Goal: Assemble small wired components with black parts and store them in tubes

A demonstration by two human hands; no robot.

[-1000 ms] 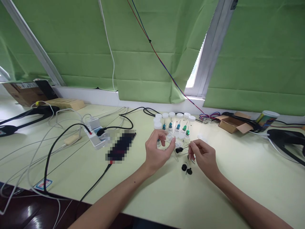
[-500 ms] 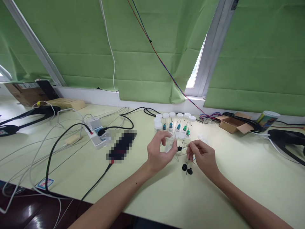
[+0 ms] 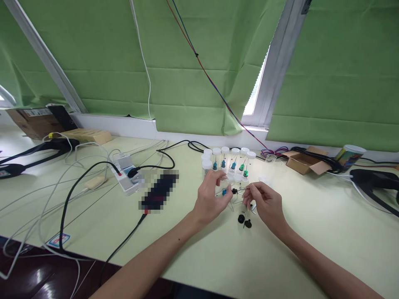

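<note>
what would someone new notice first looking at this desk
First, the two bare hands meeting at the middle of the pale green table: the left hand pinches a small blue-hubbed needle tip, the right hand a thin metal pin. Just behind them stands a cluster of small clear vials with white caps. Green roller blinds fill the background, and black and white cables sprawl at left.

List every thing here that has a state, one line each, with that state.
left hand: closed on a small blue-hubbed needle
right hand: pinching a thin black-hubbed needle
capped vials: upright in a row, white lids on, coloured needles inside
black caps: loose on the table
power strip: black plug inserted
cardboard box: flaps open
green blinds: lowered
</note>
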